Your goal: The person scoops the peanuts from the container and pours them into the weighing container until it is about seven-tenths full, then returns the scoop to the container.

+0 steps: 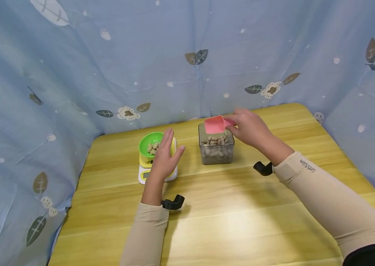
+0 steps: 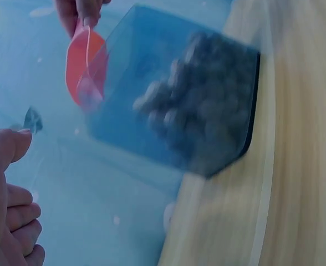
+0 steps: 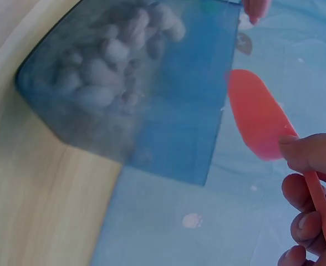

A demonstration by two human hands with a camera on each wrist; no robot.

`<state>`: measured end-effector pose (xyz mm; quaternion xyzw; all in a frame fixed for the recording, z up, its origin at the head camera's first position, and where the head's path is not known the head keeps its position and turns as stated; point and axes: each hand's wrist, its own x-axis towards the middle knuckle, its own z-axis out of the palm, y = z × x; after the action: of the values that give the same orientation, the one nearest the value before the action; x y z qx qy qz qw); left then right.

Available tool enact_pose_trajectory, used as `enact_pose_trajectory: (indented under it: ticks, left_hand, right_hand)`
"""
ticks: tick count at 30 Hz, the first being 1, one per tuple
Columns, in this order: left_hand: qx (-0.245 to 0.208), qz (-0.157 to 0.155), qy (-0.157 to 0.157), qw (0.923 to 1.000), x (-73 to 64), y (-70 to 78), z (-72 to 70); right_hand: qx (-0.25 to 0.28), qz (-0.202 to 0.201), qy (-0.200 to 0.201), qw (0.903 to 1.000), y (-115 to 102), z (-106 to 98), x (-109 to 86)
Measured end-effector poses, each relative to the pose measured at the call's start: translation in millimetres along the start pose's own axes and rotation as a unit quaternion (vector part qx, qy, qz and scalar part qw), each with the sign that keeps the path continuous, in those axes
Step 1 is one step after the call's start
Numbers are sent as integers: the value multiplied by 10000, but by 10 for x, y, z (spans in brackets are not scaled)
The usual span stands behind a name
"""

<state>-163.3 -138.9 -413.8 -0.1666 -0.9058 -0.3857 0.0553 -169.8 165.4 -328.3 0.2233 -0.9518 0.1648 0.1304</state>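
Observation:
A pink scoop (image 1: pixel 214 125) hangs over the near-clear grey plastic box (image 1: pixel 216 160), its handle gripped between the thumb and fingers of my right hand (image 1: pixel 248 128). In the right wrist view the scoop (image 3: pixel 258 113) is level with the box's rim; its inside is partly hidden. Pale unshelled peanuts (image 1: pixel 214 140) fill part of the box. My left hand (image 1: pixel 165 159) is held up at the right side of a kitchen scale (image 1: pixel 171 176), holding nothing. On the scale sits a green bowl (image 1: pixel 143 142) with several peanuts (image 1: pixel 152 148), partly hidden by that hand.
The box and scale stand on a wood-grain table (image 1: pixel 207 221), near its back edge. A blue patterned curtain (image 1: pixel 161 66) hangs behind and along both sides. Black wrist cameras (image 1: pixel 173 203) jut out from both forearms.

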Motion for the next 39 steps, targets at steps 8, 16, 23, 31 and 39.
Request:
enact_pose_trajectory:
  ticks: [8, 16, 23, 31, 39]
  left_hand:
    - [43, 263, -499, 9984, 144, 209, 253]
    - [54, 328, -777, 9964, 203, 306, 439]
    - [116, 269, -813, 9963, 205, 303, 497]
    - [76, 294, -866, 9958, 233, 305, 494]
    - [55, 294, -825, 9961, 257, 325, 489]
  right_hand:
    - [-352, -457, -104, 9983, 31, 126, -14]
    - [-545, -669, -165, 9961, 26, 293, 31]
    - [-605, -465, -800, 9939, -41, 419, 118]
    - [-230, 13, -1561, 9875, -94, 451, 257]
    - [251, 103, -2185, 9755, -75, 343, 312]
